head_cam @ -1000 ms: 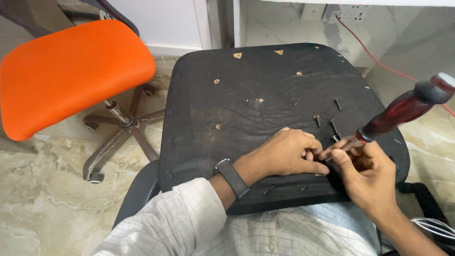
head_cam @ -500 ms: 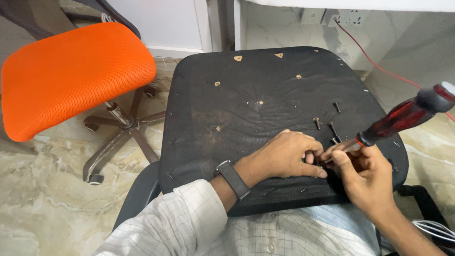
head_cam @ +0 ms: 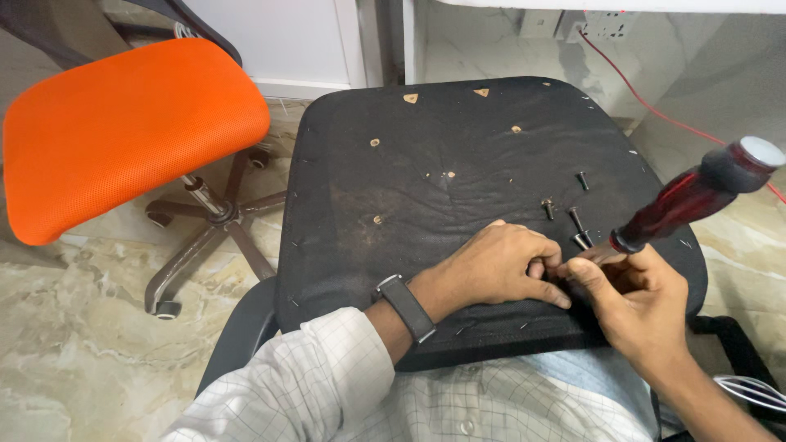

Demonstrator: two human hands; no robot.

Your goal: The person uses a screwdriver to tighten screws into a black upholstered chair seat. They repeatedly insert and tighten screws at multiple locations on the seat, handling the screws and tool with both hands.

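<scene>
A black upturned chair seat (head_cam: 458, 172) lies across my lap, its underside facing up with several small holes. My left hand (head_cam: 501, 266), with a dark watch on the wrist, rests on the seat near its front right, fingers curled and pinching something small that I cannot make out. My right hand (head_cam: 634, 299) touches the left fingertips and grips the shaft of a screwdriver with a dark red handle (head_cam: 696, 196), which tilts up to the right. Its tip is hidden between my fingers. Three loose black screws (head_cam: 573, 214) lie just beyond my hands.
An orange office chair (head_cam: 123, 131) on a wheeled base stands to the left on the marble floor. A red cable (head_cam: 647, 102) runs from a wall socket at the back right. White cables (head_cam: 749, 389) lie at the lower right.
The screwdriver handle has tilted slightly more upright and shifted a little; both hands stay at the same spot on the seat.
</scene>
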